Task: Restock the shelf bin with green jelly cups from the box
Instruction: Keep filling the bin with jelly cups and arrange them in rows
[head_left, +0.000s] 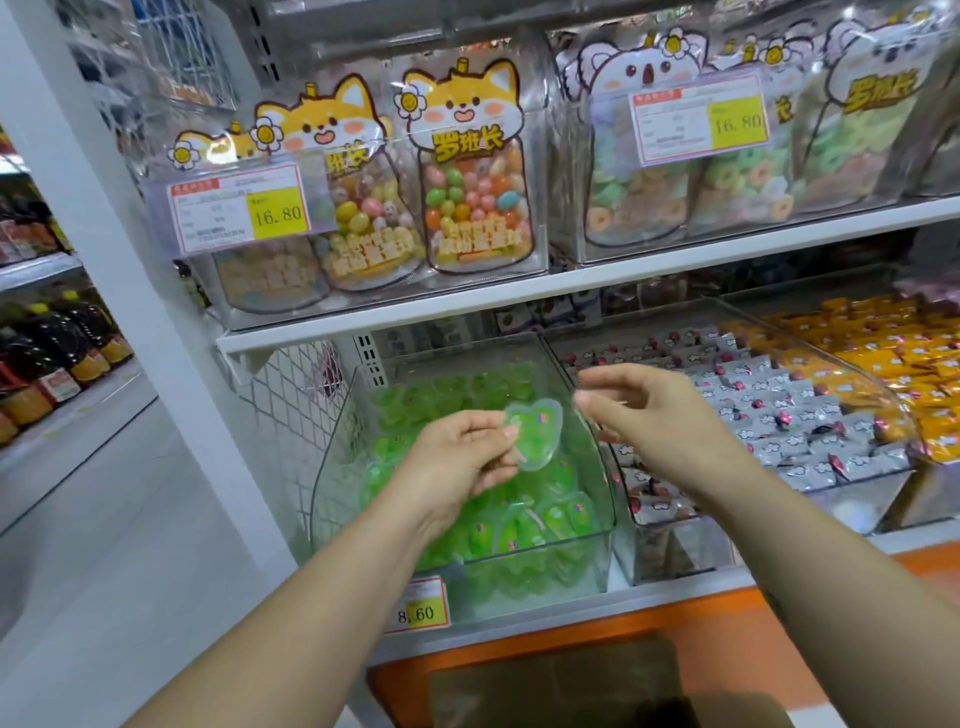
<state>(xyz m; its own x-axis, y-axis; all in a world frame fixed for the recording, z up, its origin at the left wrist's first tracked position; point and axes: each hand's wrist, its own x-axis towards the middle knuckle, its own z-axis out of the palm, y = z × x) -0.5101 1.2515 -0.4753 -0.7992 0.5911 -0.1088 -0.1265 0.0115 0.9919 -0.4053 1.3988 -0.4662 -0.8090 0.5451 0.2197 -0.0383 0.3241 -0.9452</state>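
left hand: pinches one heart-shaped green jelly cup by its edge between thumb and fingertips, likely holding it up to drop it onto the pile.
right hand: just right of the held cup, fingers loose and apart, gripping nothing; blurred, probably free to fetch more.
held cup: between the two hands, above the bin, apart from the right hand.
shelf bin: clear, directly under both hands; its front wall keeps the heap in.
jelly cups in the bin: beneath the left hand, overlapping, too many to count.
box: brown, below the forearms, contents hidden.
counts: two hands, one cup held, one price tag on the bin front.
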